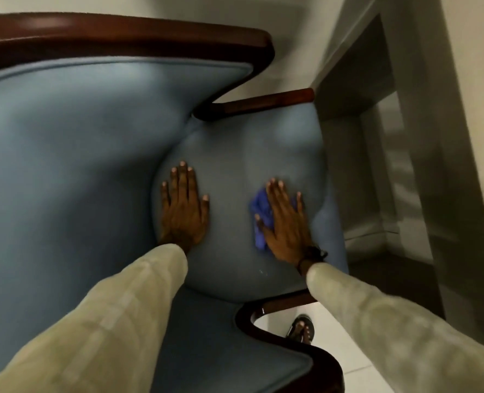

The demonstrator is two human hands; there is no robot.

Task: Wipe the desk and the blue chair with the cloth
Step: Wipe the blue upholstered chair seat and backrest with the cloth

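The blue chair (pixel 73 154) fills most of the view, with light blue upholstery and a dark wooden frame. My left hand (pixel 184 209) lies flat on the left part of its seat cushion, fingers spread, holding nothing. My right hand (pixel 284 219) presses flat on a crumpled blue cloth (pixel 259 212) on the right part of the same cushion. The cloth sticks out to the left from under my palm. Both arms wear pale long sleeves. The desk (pixel 357 80) stands close beyond the chair's front edge at the upper right.
Dark wooden armrests (pixel 266 102) frame the seat above and below. White floor tiles (pixel 348 361) show at the bottom right, with a sandalled foot (pixel 300 330) beside the chair. A pale wall and dark skirting run along the right side.
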